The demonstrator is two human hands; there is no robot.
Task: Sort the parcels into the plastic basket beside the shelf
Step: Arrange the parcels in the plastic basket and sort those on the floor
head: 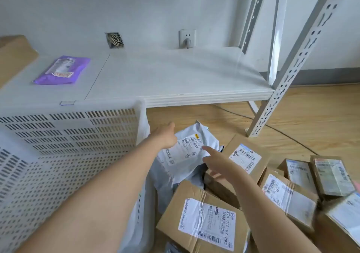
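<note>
Both hands reach for a grey mailer bag [187, 151] lying on the floor just right of the plastic basket [68, 135]. The left hand [165, 137] touches its near-left edge, fingers loose and grasping nothing. The right hand [216, 165] (fingers spread, also empty) hovers at its right side, about equally near; the bag's long axis runs away from the person.

Six cardboard boxes [204, 219], three bags [187, 155] (one purple).

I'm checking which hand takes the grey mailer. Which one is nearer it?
Left. The left hand lies on the grey mailer's upper left edge; the right hand reaches in from its right, fingertips at the label.
</note>
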